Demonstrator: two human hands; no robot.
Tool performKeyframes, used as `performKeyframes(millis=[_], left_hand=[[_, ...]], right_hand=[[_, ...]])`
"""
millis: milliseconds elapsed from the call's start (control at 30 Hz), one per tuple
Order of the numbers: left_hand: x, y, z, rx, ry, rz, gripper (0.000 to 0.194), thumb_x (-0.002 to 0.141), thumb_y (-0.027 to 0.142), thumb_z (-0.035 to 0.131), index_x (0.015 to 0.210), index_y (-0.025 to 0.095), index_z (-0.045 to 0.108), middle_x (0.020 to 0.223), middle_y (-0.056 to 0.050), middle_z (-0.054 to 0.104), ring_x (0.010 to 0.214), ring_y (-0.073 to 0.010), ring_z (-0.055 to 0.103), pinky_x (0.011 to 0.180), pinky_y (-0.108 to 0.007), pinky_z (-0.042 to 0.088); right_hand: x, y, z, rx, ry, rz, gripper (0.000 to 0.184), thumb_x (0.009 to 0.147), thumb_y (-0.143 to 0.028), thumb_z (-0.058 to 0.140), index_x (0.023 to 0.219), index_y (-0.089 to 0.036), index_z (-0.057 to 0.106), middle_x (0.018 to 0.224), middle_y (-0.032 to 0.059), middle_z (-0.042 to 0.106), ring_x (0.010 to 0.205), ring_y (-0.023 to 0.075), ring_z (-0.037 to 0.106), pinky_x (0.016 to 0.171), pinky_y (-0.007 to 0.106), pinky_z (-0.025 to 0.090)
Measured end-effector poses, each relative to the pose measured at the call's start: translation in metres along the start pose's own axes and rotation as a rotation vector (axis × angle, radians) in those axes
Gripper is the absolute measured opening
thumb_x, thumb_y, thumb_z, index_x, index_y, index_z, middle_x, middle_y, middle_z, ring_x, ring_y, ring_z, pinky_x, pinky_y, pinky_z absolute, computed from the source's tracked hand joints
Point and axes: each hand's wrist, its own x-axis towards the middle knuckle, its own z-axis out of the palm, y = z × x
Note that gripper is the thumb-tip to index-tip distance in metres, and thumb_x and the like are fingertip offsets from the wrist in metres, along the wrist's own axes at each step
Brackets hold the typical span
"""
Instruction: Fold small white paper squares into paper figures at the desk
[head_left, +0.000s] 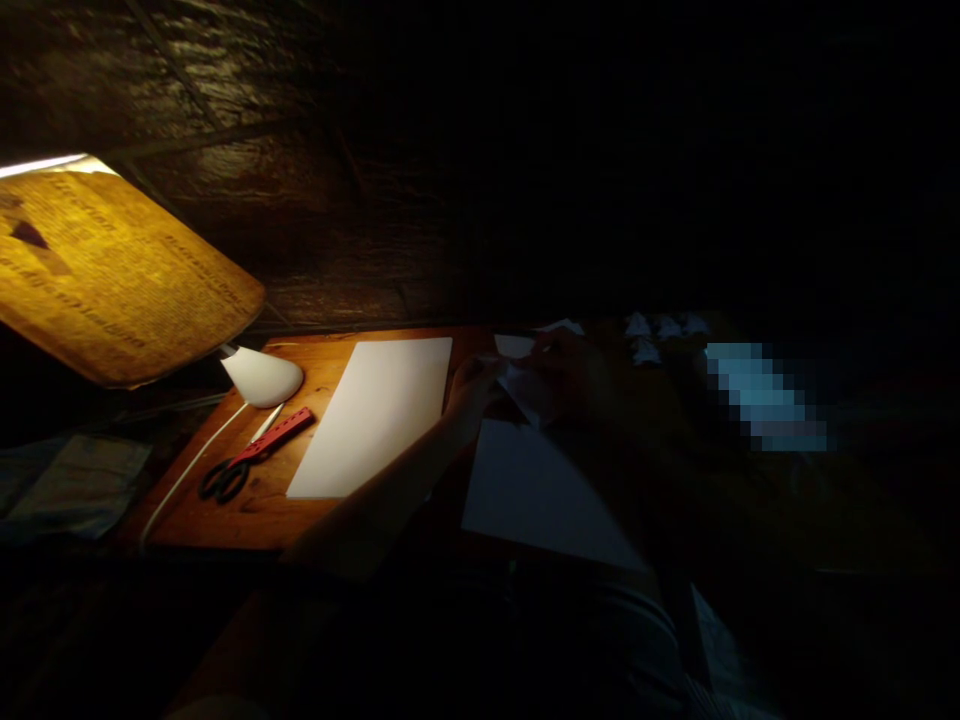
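My left hand [474, 382] reaches in over the wooden table, its fingers closed on a small piece of folded white paper [527, 388]. From the other side my right hand [571, 362] grips the same paper, mostly lost in shadow. The paper looks pointed at its lower end; its exact folds are too dark to make out. Below both hands lies a flat sheet of white paper [532, 490]. Left of my forearm is a bright white stack or sheet of paper [379, 415]. Another bit of white paper [514, 345] shows just behind the hands.
A lamp with a yellow printed shade [127, 270] and white base [262, 377] stands at the left, its cord [187, 465] trailing forward. Black-handled scissors [225, 480] lie by a red perforated strip [281, 433]. Several small folded paper pieces [641, 340] sit back right, near a pixelated bright screen [765, 395].
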Motion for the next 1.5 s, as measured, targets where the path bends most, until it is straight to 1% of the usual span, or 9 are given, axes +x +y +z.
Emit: performKeyframes(millis=[167,267,433,700,867,1033,1167,1333,1500], left_hand=[[0.002,-0.005,-0.004,0.091,0.060,0.076,0.020,0.067,0.017,0.080,0.082,0.018,0.066,0.080,-0.001,0.073,0.075,-0.0154,0.069,0.070,-0.027,0.054],[0.001,-0.004,-0.003,0.138,0.050,0.127,0.017,0.068,0.019,0.081,0.081,0.017,0.069,0.080,-0.002,0.075,0.075,-0.0162,0.071,0.070,-0.027,0.055],[-0.004,0.000,0.000,0.178,0.053,0.106,0.019,0.067,0.025,0.087,0.076,0.016,0.073,0.074,-0.003,0.077,0.066,-0.0151,0.068,0.062,-0.026,0.054],[-0.007,0.005,0.002,0.162,-0.020,0.118,0.022,0.066,0.030,0.091,0.077,0.016,0.079,0.077,-0.006,0.079,0.069,-0.0175,0.072,0.063,-0.028,0.055],[-0.008,0.002,0.002,0.118,-0.044,0.140,0.024,0.066,0.032,0.092,0.074,0.016,0.077,0.077,-0.005,0.078,0.070,-0.0177,0.072,0.065,-0.029,0.055],[-0.005,0.003,0.000,0.025,0.008,0.134,0.021,0.071,0.029,0.088,0.072,0.017,0.071,0.070,-0.001,0.072,0.067,-0.0146,0.068,0.066,-0.028,0.053],[-0.004,0.009,-0.001,-0.061,0.054,0.143,0.034,0.069,0.026,0.089,0.060,0.018,0.057,0.063,0.003,0.064,0.061,-0.0110,0.062,0.062,-0.024,0.049],[-0.003,0.018,-0.003,-0.140,0.104,0.134,0.035,0.071,0.031,0.088,0.062,0.019,0.057,0.062,0.003,0.061,0.060,-0.0115,0.061,0.061,-0.025,0.049],[-0.002,0.019,-0.006,-0.076,0.158,0.212,0.041,0.071,0.035,0.089,0.059,0.019,0.053,0.058,0.004,0.054,0.055,-0.0091,0.055,0.055,-0.023,0.044]], right_hand=[[0.000,-0.009,-0.004,0.130,-0.011,0.028,0.031,0.092,-0.029,0.063,0.115,-0.026,0.083,0.112,0.0094,0.077,0.103,0.0257,0.071,0.088,0.037,0.055],[0.001,-0.011,-0.001,0.186,0.012,0.184,0.029,0.091,-0.039,0.068,0.110,-0.024,0.082,0.106,0.0092,0.080,0.091,0.0246,0.072,0.077,0.035,0.054],[0.003,-0.009,0.008,0.278,0.017,0.290,0.020,0.088,-0.037,0.068,0.077,-0.022,0.077,0.080,0.0059,0.077,0.073,0.0203,0.067,0.066,0.031,0.047],[0.003,-0.014,0.009,0.463,0.032,0.354,0.023,0.080,-0.044,0.074,0.073,-0.022,0.075,0.077,0.0047,0.075,0.072,0.0183,0.064,0.067,0.030,0.048],[0.005,-0.016,0.005,0.507,0.009,0.374,0.027,0.080,-0.046,0.076,0.069,-0.022,0.074,0.075,0.0061,0.075,0.073,0.0198,0.066,0.068,0.032,0.050],[0.006,-0.018,0.002,0.526,0.007,0.405,0.020,0.078,-0.039,0.076,0.070,-0.021,0.076,0.080,0.0080,0.077,0.076,0.0209,0.069,0.071,0.033,0.053],[0.005,-0.019,0.002,0.518,0.004,0.466,0.022,0.077,-0.041,0.077,0.070,-0.020,0.076,0.080,0.0082,0.078,0.075,0.0211,0.069,0.070,0.033,0.053],[0.004,-0.017,0.003,0.532,-0.023,0.541,0.026,0.075,-0.044,0.076,0.073,-0.019,0.077,0.081,0.0078,0.078,0.074,0.0202,0.067,0.067,0.031,0.051],[0.004,-0.012,0.002,0.514,0.000,0.488,0.023,0.076,-0.041,0.075,0.065,-0.020,0.070,0.076,0.0059,0.075,0.072,0.0195,0.066,0.069,0.031,0.051]])
